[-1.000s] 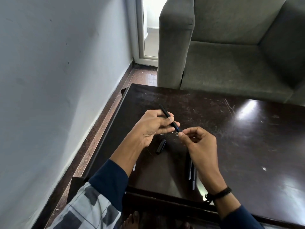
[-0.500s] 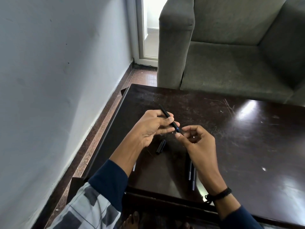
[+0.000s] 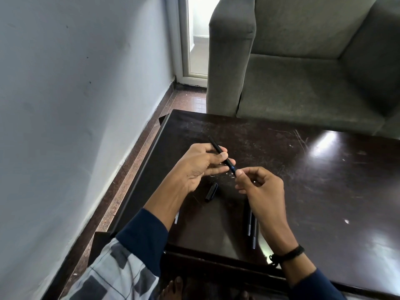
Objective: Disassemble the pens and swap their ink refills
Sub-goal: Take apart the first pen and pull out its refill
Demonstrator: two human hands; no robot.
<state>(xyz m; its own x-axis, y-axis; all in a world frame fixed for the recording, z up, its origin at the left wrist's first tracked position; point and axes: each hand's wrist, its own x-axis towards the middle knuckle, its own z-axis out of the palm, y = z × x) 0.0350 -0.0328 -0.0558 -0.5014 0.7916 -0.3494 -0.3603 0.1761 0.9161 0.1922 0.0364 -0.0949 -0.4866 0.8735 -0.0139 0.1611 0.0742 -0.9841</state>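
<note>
My left hand (image 3: pixel 198 164) grips a thin black pen (image 3: pixel 217 149) with a blue band near its tip, slanting up and away over the dark table (image 3: pixel 324 191). My right hand (image 3: pixel 259 187) pinches the pen's tip end with thumb and forefinger, its other fingers loosely curled. A black pen cap (image 3: pixel 211 191) lies on the table just below my hands. Two dark pen parts (image 3: pixel 251 224) lie side by side partly under my right wrist. A pale thin piece (image 3: pixel 176 218) peeks out beside my left forearm.
A grey sofa (image 3: pixel 303 72) stands right behind the table. A white wall (image 3: pixel 75 105) runs along the left, with a strip of tiled floor (image 3: pixel 134 169) between it and the table's left edge. My bare foot (image 3: pixel 173 289) shows below the table's front edge.
My right hand's fingers shifted at the pen's tip, closing back on it after briefly loosening. My left hand and the pen stayed almost still.
</note>
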